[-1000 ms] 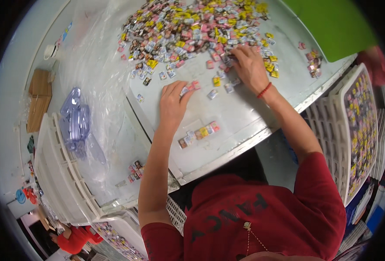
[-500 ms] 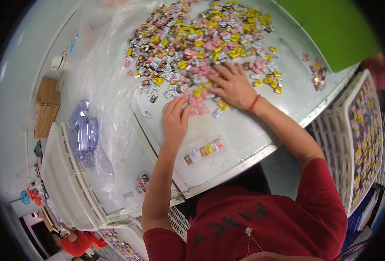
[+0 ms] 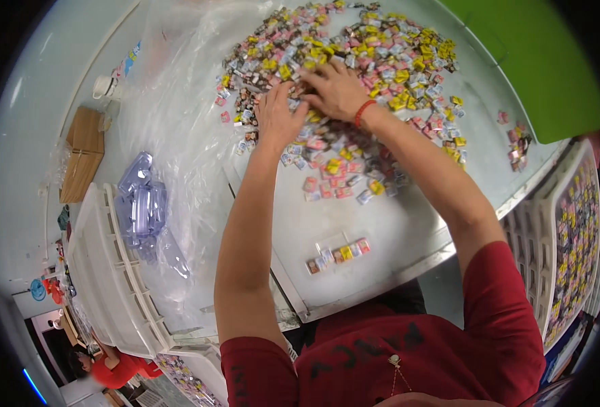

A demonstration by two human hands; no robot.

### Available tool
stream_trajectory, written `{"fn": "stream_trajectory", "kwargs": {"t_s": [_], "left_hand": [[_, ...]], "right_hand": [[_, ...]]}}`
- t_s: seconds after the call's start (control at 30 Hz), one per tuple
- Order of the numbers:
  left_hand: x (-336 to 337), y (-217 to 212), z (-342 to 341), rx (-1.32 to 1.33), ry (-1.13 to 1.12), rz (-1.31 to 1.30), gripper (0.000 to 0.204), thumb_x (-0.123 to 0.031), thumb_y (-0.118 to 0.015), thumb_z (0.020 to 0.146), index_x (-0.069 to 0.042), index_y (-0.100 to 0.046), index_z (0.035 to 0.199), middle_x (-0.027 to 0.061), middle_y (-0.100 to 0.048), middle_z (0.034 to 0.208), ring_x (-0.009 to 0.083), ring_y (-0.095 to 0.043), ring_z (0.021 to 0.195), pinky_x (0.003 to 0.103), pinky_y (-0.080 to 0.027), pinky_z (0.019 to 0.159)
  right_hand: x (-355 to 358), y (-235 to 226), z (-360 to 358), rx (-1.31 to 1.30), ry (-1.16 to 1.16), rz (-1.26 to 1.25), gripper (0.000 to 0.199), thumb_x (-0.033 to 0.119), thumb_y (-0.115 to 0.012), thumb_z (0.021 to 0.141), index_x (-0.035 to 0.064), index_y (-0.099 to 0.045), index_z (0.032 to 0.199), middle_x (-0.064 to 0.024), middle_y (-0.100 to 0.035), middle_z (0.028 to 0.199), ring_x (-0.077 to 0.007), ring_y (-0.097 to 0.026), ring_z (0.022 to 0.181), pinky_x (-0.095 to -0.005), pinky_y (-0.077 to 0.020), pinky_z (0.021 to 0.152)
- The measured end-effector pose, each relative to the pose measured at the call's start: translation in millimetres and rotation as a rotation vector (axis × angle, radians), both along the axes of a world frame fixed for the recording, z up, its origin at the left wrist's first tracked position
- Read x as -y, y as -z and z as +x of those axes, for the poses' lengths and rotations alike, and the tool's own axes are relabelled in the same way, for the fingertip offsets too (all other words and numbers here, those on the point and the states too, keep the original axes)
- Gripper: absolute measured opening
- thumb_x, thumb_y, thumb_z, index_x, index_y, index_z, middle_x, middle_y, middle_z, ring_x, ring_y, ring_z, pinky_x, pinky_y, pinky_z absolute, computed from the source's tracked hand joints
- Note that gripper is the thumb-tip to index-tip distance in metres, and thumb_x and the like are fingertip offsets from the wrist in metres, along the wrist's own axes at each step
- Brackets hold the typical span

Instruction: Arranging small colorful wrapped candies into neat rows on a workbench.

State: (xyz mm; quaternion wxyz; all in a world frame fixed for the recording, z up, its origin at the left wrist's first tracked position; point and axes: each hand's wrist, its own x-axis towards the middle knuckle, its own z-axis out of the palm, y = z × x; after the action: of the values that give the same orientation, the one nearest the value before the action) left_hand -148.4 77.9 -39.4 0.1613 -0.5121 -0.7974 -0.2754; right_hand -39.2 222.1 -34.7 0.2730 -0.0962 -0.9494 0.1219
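Candies point(image 3: 354, 81), small wrapped pieces in yellow, pink and silver, lay heaped on the white table point(image 3: 408, 224), with a looser spill trailing from the heap toward the person; both hands had moved up into the heap since half a second earlier, when they rested at its near edge, and a second earlier still lower, close to the short row point(image 3: 337, 254) of sorted pieces; the row lay well short of the heap, on the person's side, and appeared unchanged across the three views. Left hand point(image 3: 280, 119) lay palm down on the near-left part of the heap, fingers spread and slightly curled over the pieces; whether any piece was held beneath could not be told. Right hand point(image 3: 337, 88), with a red band point(image 3: 362, 112) at the wrist, lay just beside it, deeper in the heap, fingers bent down among the wrappers; its grasp was likewise hidden. Judged from the advance, the hands had gone from the row back to the heap for more pieces. Clear plastic sheet point(image 3: 178, 102) covered the table left of the heap; a white crate point(image 3: 103, 271) stood farther left of it.
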Motion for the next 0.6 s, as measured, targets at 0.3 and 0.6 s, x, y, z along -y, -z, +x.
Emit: {"fn": "stream_trajectory", "kwargs": {"t_s": [0.3,0.6], "left_hand": [[68,-4,75,0.1,0.179,0.059,0.024,-0.008,-0.064,0.082,-0.003,-0.064,0.106,0.0119,-0.061,0.117,0.0394,-0.046,0.121,0.048,-0.038,0.1],[89,-1,84,0.035,0.089,0.059,0.018,-0.014,-0.067,0.082,-0.007,-0.067,0.098,0.0085,-0.06,0.118,0.0353,-0.046,0.121,0.047,-0.037,0.099]], "right_hand": [[13,-1,73,-0.021,-0.315,0.117,0.03,0.018,-0.073,0.077,0.0136,-0.066,0.106,-0.0094,-0.055,0.121,-0.0317,-0.046,0.122,-0.0446,-0.0405,0.099],[27,-23,102,-0.178,-0.276,-0.034,0.027,0.012,-0.073,0.076,0.0085,-0.066,0.101,-0.0097,-0.064,0.108,-0.0304,-0.056,0.108,-0.0421,-0.0437,0.093]]}}
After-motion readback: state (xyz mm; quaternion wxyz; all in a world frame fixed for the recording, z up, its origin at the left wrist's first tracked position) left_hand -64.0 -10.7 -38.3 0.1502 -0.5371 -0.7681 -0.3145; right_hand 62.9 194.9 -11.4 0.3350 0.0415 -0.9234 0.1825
